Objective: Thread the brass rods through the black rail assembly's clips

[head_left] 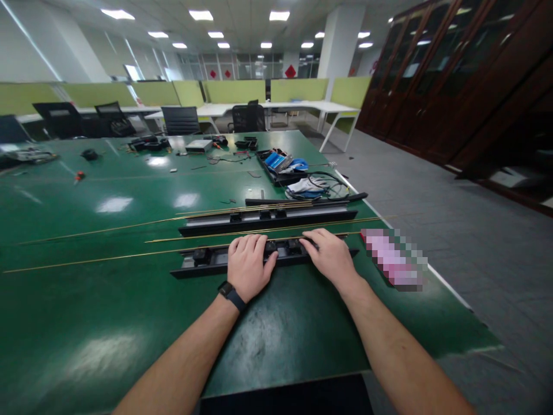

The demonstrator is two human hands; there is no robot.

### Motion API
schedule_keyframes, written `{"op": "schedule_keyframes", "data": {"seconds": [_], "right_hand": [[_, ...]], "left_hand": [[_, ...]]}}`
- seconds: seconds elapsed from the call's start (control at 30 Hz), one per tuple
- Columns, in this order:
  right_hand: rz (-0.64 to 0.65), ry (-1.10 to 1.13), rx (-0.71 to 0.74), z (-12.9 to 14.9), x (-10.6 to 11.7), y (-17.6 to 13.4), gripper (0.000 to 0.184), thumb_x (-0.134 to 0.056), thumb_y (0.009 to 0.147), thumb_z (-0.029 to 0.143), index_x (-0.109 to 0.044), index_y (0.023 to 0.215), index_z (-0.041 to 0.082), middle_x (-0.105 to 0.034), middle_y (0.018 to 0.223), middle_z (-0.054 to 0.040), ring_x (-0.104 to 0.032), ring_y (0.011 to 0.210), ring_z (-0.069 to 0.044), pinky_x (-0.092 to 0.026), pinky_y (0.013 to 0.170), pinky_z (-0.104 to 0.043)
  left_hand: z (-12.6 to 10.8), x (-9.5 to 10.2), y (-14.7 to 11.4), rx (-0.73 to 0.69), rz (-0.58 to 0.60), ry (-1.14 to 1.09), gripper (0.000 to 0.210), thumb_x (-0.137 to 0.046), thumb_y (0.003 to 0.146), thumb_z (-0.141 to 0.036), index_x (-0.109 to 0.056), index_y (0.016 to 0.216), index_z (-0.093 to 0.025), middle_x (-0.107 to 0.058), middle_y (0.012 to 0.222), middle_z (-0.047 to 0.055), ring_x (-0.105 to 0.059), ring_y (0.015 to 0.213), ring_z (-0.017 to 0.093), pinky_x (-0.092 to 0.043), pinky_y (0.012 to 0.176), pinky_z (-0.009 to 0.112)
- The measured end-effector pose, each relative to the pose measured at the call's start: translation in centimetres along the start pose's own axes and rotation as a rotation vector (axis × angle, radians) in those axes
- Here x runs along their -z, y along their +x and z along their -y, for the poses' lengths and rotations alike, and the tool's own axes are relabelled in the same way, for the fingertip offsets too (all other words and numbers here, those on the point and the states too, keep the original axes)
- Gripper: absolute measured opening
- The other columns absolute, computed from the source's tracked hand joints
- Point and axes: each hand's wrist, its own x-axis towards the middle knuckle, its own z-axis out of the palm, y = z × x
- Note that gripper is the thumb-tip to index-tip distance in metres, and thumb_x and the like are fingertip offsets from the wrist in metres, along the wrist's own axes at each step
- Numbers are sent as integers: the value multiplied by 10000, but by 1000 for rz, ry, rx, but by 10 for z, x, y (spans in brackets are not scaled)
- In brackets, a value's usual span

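Note:
A black channel-shaped rail [216, 268] with a silvery inside lies across the green table, with several small black blocks [201, 257] sitting in it. My left hand [249, 266] is laid over its middle, fingers bent over the far side and thumb on the near side. Toward the rail's right end, my right hand [332, 256] has thumb and index finger close together beside a black block; what is between them, if anything, is hidden. A thin brass-coloured rod [108, 257] runs along the rail's far edge and passes behind my left fingers.
Behind lies a second black rail [302, 219] with more thin rods and a black strip [345, 199]. A pixelated pink item [391, 256] is at right, near the table edge. Farther back are gloves [306, 185], a black tray [276, 176] and a grey box [199, 145].

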Motion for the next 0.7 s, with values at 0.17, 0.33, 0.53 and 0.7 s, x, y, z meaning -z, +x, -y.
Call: {"op": "schedule_keyframes", "data": {"seconds": [0.17,0.33,0.53,0.7], "right_hand": [[-2,-57,-42,-5,1,1,246,-569,1037,362,-783,1043,241,-754,1022,-65,-708,950,-214,-541,868,-330],[-5,-44,-109,-7,9,2,208,-614,997,356,-784,983,238,-745,1022,-64,-711,936,-227,-550,845,-351],[-11,11,-34,-1,4,0,248,-610,1005,369,-759,1145,228,-757,1137,-77,-715,1041,-237,-554,936,-367],[6,-28,-33,-2,1,0,248,-568,1039,372,-773,1060,235,-760,1045,-67,-715,970,-221,-542,890,-342]], "left_hand": [[0,0,0,-10,-5,4,370,-552,1020,-446,-648,1281,-202,-714,1283,137,-622,1210,320,-383,1086,492],[0,2,1,-7,-4,9,374,-552,1021,-445,-646,1284,-196,-714,1282,137,-624,1208,316,-387,1086,487],[0,1,0,-7,-2,0,370,-551,1022,-438,-647,1292,-204,-715,1288,135,-623,1209,314,-382,1090,490],[0,1,0,-3,8,4,377,-552,1022,-444,-643,1290,-194,-713,1287,130,-617,1214,314,-378,1095,493]]}}
